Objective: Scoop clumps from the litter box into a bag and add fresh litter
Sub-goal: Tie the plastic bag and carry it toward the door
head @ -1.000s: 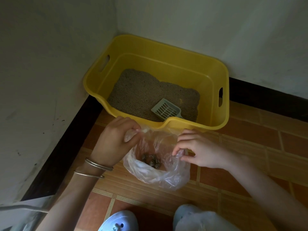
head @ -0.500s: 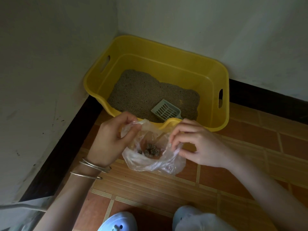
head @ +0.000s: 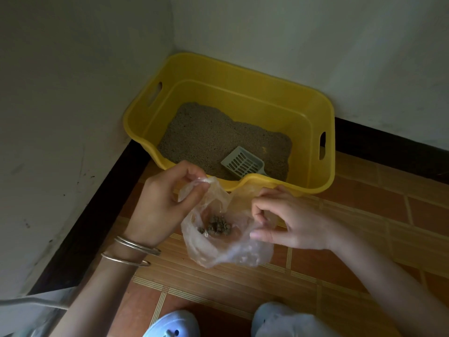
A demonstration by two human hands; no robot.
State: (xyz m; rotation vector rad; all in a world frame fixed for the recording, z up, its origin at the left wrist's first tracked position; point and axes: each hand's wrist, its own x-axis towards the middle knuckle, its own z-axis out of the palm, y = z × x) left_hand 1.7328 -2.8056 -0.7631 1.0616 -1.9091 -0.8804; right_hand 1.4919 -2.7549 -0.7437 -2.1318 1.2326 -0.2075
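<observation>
Just in front of the litter box (head: 315, 113): clear bag (head: 226, 249), clumps (head: 217, 226) at its bottom, mouth open; left hand (head: 165, 205) pinches left rim, right hand (head: 291, 222) pinches right rim. Slotted scoop (head: 243, 164) lies on litter (head: 206, 137) inside, near front wall.

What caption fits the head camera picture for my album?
Left hand and right hand pinch a clear bag of clumps by the yellow litter box, scoop inside.
</observation>
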